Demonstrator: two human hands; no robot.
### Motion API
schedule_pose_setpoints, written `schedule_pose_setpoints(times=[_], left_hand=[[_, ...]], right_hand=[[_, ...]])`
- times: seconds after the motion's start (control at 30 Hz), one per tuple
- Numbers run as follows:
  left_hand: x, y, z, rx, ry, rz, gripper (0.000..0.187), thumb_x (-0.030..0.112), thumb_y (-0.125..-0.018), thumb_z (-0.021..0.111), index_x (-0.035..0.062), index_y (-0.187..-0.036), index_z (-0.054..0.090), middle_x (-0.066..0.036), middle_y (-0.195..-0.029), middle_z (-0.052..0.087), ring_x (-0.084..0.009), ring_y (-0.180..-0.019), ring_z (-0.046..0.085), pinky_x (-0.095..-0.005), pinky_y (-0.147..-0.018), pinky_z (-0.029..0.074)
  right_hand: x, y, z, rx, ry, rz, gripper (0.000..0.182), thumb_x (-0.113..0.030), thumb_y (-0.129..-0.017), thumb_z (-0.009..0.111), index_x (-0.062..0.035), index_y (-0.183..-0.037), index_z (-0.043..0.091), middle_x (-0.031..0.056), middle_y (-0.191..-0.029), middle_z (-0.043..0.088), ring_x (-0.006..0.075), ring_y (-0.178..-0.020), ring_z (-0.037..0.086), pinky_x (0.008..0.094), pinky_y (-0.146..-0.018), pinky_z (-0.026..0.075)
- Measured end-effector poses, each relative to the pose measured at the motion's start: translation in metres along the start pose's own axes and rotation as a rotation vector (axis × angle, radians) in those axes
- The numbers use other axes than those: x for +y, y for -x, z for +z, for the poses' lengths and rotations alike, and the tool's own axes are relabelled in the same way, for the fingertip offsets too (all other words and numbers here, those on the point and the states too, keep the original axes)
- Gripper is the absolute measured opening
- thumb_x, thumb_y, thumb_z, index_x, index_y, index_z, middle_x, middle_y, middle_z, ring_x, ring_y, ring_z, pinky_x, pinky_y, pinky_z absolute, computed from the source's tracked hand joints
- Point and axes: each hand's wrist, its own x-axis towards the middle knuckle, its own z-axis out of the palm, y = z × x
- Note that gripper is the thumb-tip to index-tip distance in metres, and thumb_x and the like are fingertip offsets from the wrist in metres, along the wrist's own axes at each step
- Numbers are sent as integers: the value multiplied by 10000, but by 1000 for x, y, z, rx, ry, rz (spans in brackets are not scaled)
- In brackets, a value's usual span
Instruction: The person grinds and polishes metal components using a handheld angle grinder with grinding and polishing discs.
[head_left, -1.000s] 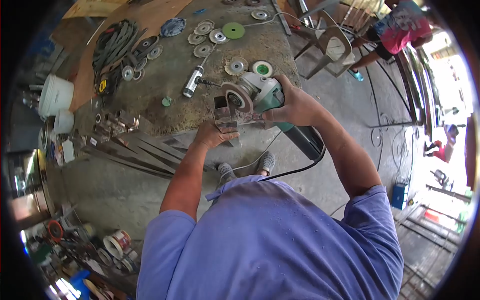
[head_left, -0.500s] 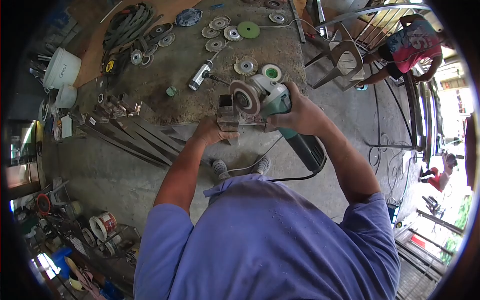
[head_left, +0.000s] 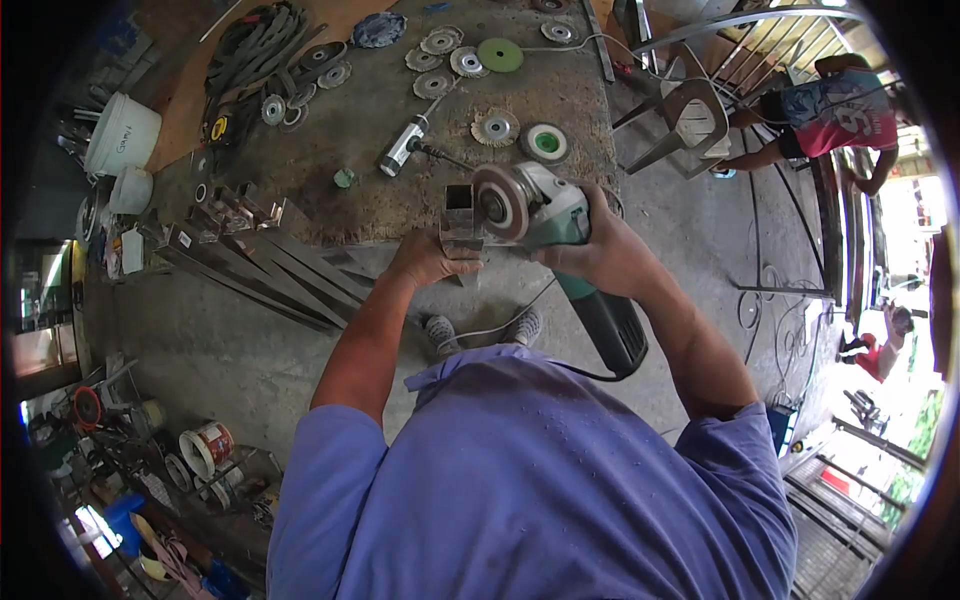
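I note the right hand (head_left: 598,250) has shifted the green-bodied angle grinder (head_left: 545,215) slightly right and nearer; its disc now sits beside the square steel tube section (head_left: 459,222).

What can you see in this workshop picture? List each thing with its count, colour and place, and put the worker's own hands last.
Angle grinder: one, green and grey, at the bench's front edge.
Square metal tube: one, silver, upright beside the grinder disc.
Workbench: one, grey-brown, centre.
Loose discs: about a dozen, grey and green, far end of the bench.
Buckets: two, white, left.
Metal strips: a pile, silver, left of the bench.
Another person: one, top right.
Left hand: on the tube.
Right hand: gripping the grinder.
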Motion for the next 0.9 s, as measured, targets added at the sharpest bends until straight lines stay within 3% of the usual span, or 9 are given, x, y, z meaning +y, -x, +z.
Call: schedule_pose_setpoints(times=[0.03, 0.13, 0.23, 0.3, 0.37, 0.43, 0.53, 0.83, 0.9], left_hand=[[7, 1, -3, -38, 137, -48, 530, 551, -755, 854, 221, -1163, 784, -5, -1154, 776, -222, -1071, 723, -348, -935, 562], [14, 1, -7, 30, -261, 61, 530, 546, -758, 855, 218, -1168, 783, 1, -1156, 777, -209, -1066, 726, -343, -938, 565], [-1, -4, -1, 29, -166, 88, 532, 546, -756, 858, 222, -1170, 781, -1, -1154, 778, -207, -1064, 727, -343, -944, 566], [-7, -5, 1, -27, 164, -38, 528, 542, -755, 861, 224, -1168, 780, -1, -1154, 777, -207, -1060, 727, -341, -940, 568], [-3, -3, 1, -39, 186, -72, 529, 541, -751, 865, 226, -1166, 778, 1, -1153, 777, -205, -1057, 728, -339, -935, 569], [1, -3, -1, 7, -96, -7, 535, 543, -745, 870, 226, -1164, 775, 3, -1151, 777, -199, -1057, 729, -337, -929, 570], [0, -2, 1, 127, -149, 101, 546, 550, -735, 876, 230, -1165, 772, 5, -1148, 778, -191, -1051, 731, -335, -918, 573], [13, 1, -5, 48, -81, -9, 531, 518, -721, 903, 201, -1127, 774, 34, -1113, 788, -175, -1027, 743, -333, -894, 583], [9, 0, -1, 36, 132, -34, 538, 519, -726, 901, 200, -1138, 772, 31, -1112, 789, -171, -1032, 742, -328, -889, 583]], right_hand=[[-8, -2, -1, 13, 14, 31, 937, -394, -763, 854, 58, -1425, 368, 278, -1140, 676, 368, -1078, 693, 407, -960, 516], [-6, -1, 3, 42, 26, 31, 940, -400, -766, 850, 61, -1426, 365, 274, -1143, 675, 370, -1082, 692, 405, -964, 515], [-7, 14, 11, 62, -7, 41, 947, -401, -772, 847, 65, -1433, 353, 278, -1142, 677, 373, -1088, 692, 407, -966, 514], [-10, 17, 13, 70, -13, 57, 952, -398, -774, 845, 68, -1436, 343, 282, -1140, 678, 373, -1091, 692, 408, -970, 514], [-12, 11, 13, 83, 12, 64, 956, -392, -775, 842, 71, -1439, 334, 285, -1136, 680, 370, -1093, 693, 406, -975, 513], [-13, 10, 17, 107, -2, 60, 952, -386, -776, 840, 74, -1436, 331, 286, -1130, 683, 369, -1088, 696, 403, -973, 514], [-9, 20, 21, 103, -54, 54, 955, -383, -778, 838, 79, -1438, 326, 289, -1126, 684, 372, -1078, 698, 403, -970, 516], [-14, 20, 27, 159, -47, 94, 971, -385, -767, 841, 87, -1443, 328, 294, -1128, 683, 388, -1076, 699, 405, -966, 519], [-13, 28, 31, 162, -60, 91, 973, -389, -768, 840, 91, -1444, 329, 298, -1134, 680, 393, -1089, 694, 408, -966, 519]])
